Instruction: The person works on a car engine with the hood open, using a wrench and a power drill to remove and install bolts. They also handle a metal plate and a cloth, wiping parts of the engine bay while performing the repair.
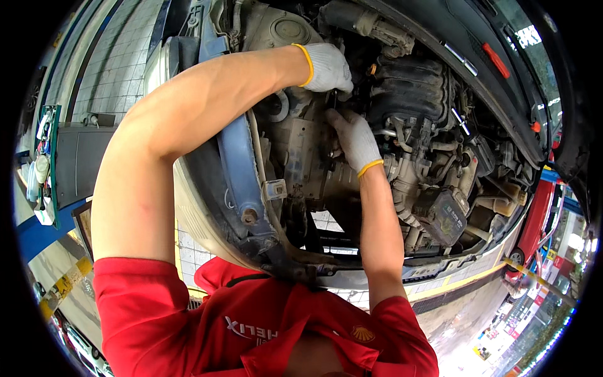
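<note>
Both my hands wear white knit gloves with yellow cuffs and reach into a car's open engine bay. My left hand [330, 68] comes over from the left, its fingers bent downward beside the dark engine cover [411, 88]. Just below it, my right hand [357, 138] points up into the same narrow gap, its glove fingertips stained dark. Both hands look closed around small parts in the gap, but shadow and the fingers hide what they hold. Close to the left of my right hand is a dusty metal shield [301, 147].
A blue body panel [242, 176] borders the bay on the left. A red-handled tool [496, 60] and a chrome bar [460, 58] lie along the far-right edge. Another shiny tool [460, 121] rests among engine parts. A grey cabinet [85, 163] stands left; a red car [537, 217] is at right.
</note>
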`<state>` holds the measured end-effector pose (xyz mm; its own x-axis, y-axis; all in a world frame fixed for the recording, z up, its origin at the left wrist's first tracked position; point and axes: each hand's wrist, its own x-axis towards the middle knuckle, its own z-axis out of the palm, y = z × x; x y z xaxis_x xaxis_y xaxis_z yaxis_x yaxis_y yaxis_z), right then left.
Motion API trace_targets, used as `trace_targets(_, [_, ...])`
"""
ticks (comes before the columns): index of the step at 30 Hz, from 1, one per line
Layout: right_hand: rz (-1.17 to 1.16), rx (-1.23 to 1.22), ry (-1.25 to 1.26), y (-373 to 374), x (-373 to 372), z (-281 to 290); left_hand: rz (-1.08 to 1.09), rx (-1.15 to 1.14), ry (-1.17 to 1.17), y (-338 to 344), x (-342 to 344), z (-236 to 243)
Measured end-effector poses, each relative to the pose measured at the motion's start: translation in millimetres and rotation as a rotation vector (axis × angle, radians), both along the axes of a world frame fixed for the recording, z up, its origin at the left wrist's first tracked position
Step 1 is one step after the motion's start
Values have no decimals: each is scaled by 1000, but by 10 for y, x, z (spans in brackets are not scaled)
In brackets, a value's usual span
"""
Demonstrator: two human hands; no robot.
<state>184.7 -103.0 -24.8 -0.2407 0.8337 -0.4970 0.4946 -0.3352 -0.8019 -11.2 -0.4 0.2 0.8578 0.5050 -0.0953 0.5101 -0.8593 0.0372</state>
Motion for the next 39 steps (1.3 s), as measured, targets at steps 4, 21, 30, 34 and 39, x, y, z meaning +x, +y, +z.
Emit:
trace_targets(4, [-57,-219,143,7,-2,70,7,2,-31,-69,-7,82])
trace_targets(21, [61,148,-109,-61,-72,70,-14,-13,-46,-50,-42,82])
trace_targets(30, [-198,-243,538,223,43,-44,55,-7,18,-10,51,38])
trace_targets(34, [-452,-710,959,368,187,31,125,0,101,-45,125,110])
trace_targets(39, [-80,-390,422,289,121,43,45,5,-24,-46,-7,-41])
